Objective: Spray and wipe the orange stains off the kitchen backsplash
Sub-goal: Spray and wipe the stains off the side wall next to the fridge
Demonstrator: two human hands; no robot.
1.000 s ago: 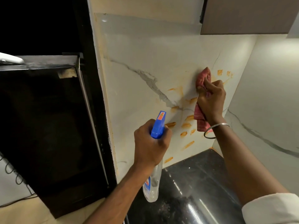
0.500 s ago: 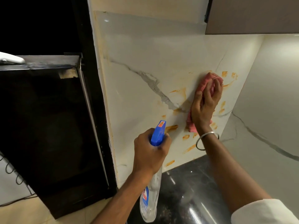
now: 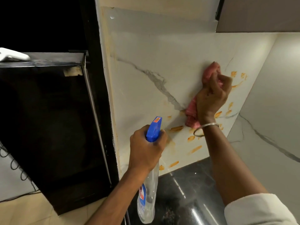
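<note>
The white marble backsplash (image 3: 154, 62) carries several orange stains (image 3: 177, 128) low down and near its right corner. My right hand (image 3: 212, 98) grips a bunched pink cloth (image 3: 192, 111) and presses it against the wall, over the middle of the stained patch. My left hand (image 3: 146, 148) holds a clear spray bottle (image 3: 148, 197) by the neck, fingers curled round its blue trigger head (image 3: 154, 129), the nozzle facing the lower stains.
A black glossy countertop (image 3: 186, 192) lies below the wall. A tall black appliance (image 3: 48, 127) stands at the left behind a dark post. A brown upper cabinet (image 3: 259, 13) hangs at the top right, and a white side wall (image 3: 276, 111) closes the corner.
My right hand went from flat fingers on the cloth to a curled grip and shifted slightly up-left with it. The smear by the grey vein is fainter. The spray bottle stays almost still.
</note>
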